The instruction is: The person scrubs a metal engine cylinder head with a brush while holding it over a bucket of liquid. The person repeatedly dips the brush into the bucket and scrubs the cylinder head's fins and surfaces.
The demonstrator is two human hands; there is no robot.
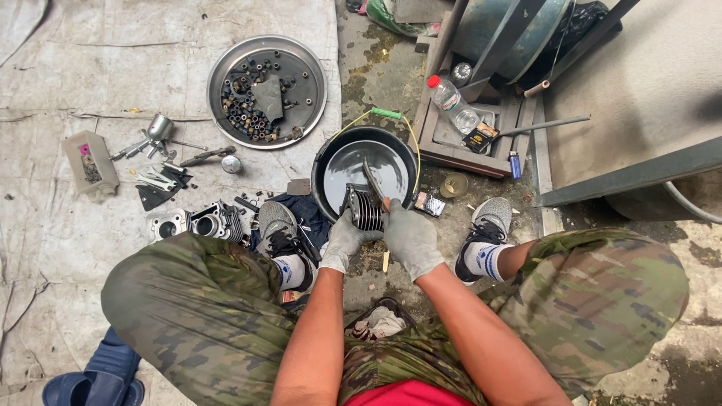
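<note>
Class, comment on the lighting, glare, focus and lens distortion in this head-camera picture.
Head view: soft, even daylight with faint shadows; pale glare on the liquid in the round black basin; wide-angle bending at the edges swells the knees; the grey-gloved left hand, right hand and finned metal cylinder are sharp.

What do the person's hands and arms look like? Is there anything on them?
Both hands wear light grey work gloves: the left hand and the right hand. The gloves look worn and a little grimy, and they end at the wrists with snug cuffs. Above them the forearms are bare, with no sleeves, watch or bands showing.
</note>
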